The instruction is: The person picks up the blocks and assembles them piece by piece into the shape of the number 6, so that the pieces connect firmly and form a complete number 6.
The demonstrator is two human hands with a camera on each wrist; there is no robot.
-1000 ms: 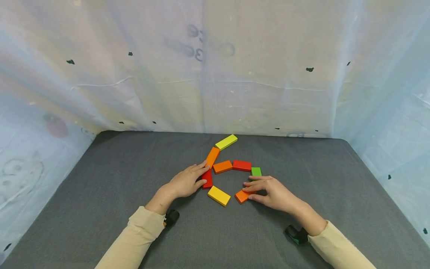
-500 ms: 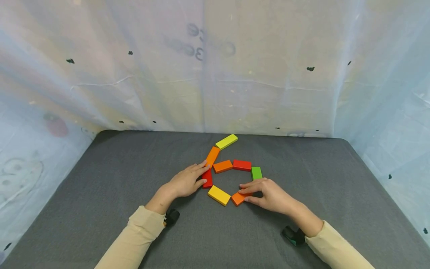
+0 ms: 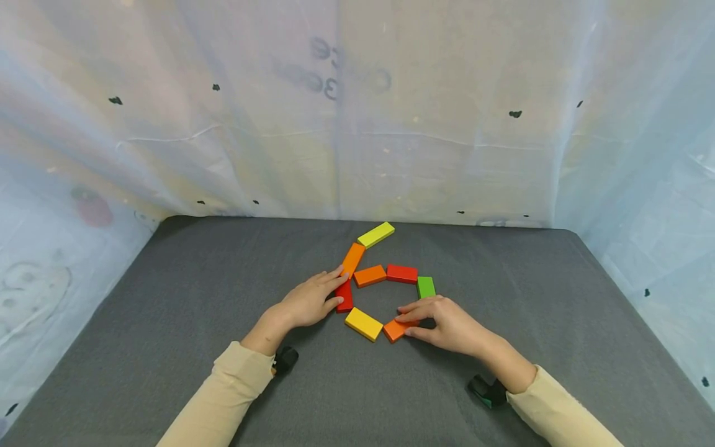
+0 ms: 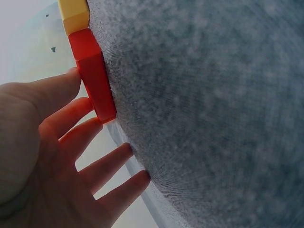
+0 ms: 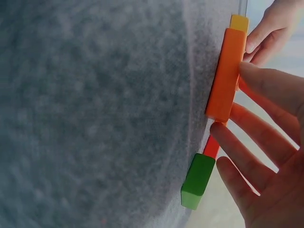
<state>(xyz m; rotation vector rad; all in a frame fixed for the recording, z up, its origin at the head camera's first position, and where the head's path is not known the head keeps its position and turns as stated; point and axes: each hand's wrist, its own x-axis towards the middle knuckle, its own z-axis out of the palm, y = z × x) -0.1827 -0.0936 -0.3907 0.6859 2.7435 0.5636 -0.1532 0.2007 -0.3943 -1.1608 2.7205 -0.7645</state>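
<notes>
My left hand (image 3: pixel 309 303) rests with spread fingers at the left red block (image 3: pixel 345 298). In the left wrist view, its thumb touches that red block (image 4: pixel 95 78). An orange block (image 3: pixel 352 258) lies just above, under the fingertips. My right hand (image 3: pixel 455 324) pinches the lower orange block (image 3: pixel 393 331) between thumb and fingers; they partly cover it. That block's left end meets the yellow block (image 3: pixel 364 324). The right wrist view has the thumb against the orange block (image 5: pixel 227 76), while the other fingers reach toward the green block (image 5: pixel 198 178).
Another orange block (image 3: pixel 370 276), a second red block (image 3: pixel 402 274) and the green one curve along the ring's far side. A lime-yellow block (image 3: pixel 377 235) lies behind, touching the upper-left orange one. Everything lies on a grey cloth surface (image 3: pixel 212 279) before a pale curtain (image 3: pixel 447 174).
My right hand has slid the lower orange block left, closing its gap to the yellow block, then stays nearly still. My left hand has kept its place.
</notes>
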